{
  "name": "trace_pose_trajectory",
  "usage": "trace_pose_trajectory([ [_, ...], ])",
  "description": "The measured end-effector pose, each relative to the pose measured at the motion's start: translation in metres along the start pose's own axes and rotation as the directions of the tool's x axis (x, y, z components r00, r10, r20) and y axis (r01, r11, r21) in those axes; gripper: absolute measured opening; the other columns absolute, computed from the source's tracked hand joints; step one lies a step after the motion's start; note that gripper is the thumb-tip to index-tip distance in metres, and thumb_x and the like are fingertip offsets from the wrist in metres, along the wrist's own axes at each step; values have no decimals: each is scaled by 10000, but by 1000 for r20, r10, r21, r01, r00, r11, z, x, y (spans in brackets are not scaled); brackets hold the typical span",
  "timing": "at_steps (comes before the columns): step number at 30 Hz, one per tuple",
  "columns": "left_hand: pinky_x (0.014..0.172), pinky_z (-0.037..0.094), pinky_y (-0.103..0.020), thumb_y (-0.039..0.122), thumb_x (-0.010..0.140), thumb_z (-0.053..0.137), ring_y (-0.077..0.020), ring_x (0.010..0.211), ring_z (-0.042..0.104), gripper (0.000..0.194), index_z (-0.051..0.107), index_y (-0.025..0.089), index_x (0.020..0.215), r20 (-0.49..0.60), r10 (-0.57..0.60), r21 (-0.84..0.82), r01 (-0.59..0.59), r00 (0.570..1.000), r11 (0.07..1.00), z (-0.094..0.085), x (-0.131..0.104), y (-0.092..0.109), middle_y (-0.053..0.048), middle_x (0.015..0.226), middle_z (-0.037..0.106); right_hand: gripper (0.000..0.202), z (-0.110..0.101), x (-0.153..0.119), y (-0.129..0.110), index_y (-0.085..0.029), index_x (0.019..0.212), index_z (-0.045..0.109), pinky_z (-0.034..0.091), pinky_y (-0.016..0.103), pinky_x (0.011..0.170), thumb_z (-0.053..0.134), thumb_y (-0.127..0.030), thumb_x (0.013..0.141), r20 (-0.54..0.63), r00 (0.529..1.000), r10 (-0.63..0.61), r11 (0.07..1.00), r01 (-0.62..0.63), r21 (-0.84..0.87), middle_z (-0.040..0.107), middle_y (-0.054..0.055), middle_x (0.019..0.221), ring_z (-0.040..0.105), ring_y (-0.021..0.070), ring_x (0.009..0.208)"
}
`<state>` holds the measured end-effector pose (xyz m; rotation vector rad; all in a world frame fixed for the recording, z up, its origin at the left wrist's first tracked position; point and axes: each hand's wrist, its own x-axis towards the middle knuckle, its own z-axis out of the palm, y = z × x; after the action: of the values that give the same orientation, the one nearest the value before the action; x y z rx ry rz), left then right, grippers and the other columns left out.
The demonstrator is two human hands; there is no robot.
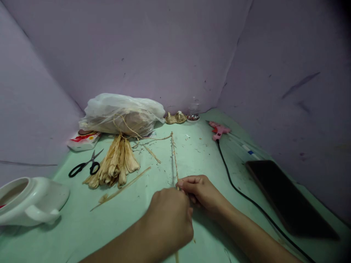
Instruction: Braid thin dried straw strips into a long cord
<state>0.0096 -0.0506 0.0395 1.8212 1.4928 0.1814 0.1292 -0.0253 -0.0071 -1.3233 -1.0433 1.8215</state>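
Observation:
A thin twisted cord of straw-coloured fibre [174, 157] runs straight toward me from a spot near the middle of the table. My right hand [202, 191] pinches its near end between thumb and forefinger. Just in front, my left hand [172, 215] is closed in a fist at the same end, its fingertips hidden from view. Below the left fist a loose strand [177, 257] comes out. At the cord's far end, a thinner length bends left to a tied bundle of dried fibre strips [116, 164]. Black-handled scissors [90, 163] lie partly open left of the bundle.
A white plastic bag [128, 109] stands at the back, beside a small woven piece [175, 118] and a clear jar [193, 111]. On the right lie a pink glue gun [218, 130] with its cable and a dark tablet [287, 197]. A white pot [41, 199] is left.

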Motion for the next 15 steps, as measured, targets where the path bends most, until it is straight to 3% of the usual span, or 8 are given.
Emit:
trace_pose_trajectory([
  [1,587,351,-298,272,655,494,-208,630,536,172,607,142,644,-38,-14,20,15,999,1000,-8,3,-2,-80,606,556,145,-2,0,-1,-119,528,565,152,177,302,582,-224,628,3,1000,0,1000,0,-20,419,-50,394,263,20,313],
  [3,514,357,-257,247,672,479,-136,508,511,206,595,142,806,-173,-87,-176,56,981,983,-23,13,-8,-41,624,557,147,-5,1,-2,-122,532,570,146,179,302,590,-231,630,17,1000,-3,998,4,-57,402,-55,384,255,23,315],
  [4,452,348,-240,236,671,481,-110,424,480,310,540,146,962,-125,-175,-354,120,977,927,-27,19,-12,-17,619,552,169,-7,1,-2,-124,523,564,146,180,305,595,-247,635,28,1000,-5,997,7,-71,387,-58,374,252,25,316],
  [6,393,353,-217,188,643,508,-101,391,483,444,430,133,1077,132,-228,-652,258,965,713,-28,29,-20,-3,614,551,216,-8,2,-2,-128,505,551,146,182,310,599,-283,648,47,999,-16,996,20,-85,375,-59,368,248,27,320],
  [8,379,383,-203,157,616,529,-99,407,513,391,451,109,996,357,-120,-775,365,927,516,-23,37,-27,-22,637,564,239,-8,3,-1,-129,499,549,143,186,314,596,-304,655,47,999,-27,994,31,-103,383,-57,368,239,27,319],
  [9,382,399,-198,148,608,534,-98,419,526,319,479,99,918,416,-56,-796,393,908,461,-20,40,-29,-36,647,569,240,-8,3,-1,-127,506,555,143,188,316,595,-309,656,45,998,-35,993,40,-113,404,-51,382,241,27,321],
  [12,367,408,-176,123,591,537,-83,402,519,156,516,88,741,461,24,-806,407,887,430,-13,42,-33,-34,601,558,247,-9,4,-1,-124,527,578,141,195,328,580,-327,668,53,997,-50,983,58,-176,385,-57,370,235,30,319],
  [15,312,352,-151,88,564,526,-61,343,462,88,519,92,652,418,-38,-786,383,907,485,-12,42,-34,10,496,507,248,-12,5,-1,-125,522,582,149,197,356,559,-310,685,79,992,-98,957,116,-265,309,-77,345,211,35,335],
])
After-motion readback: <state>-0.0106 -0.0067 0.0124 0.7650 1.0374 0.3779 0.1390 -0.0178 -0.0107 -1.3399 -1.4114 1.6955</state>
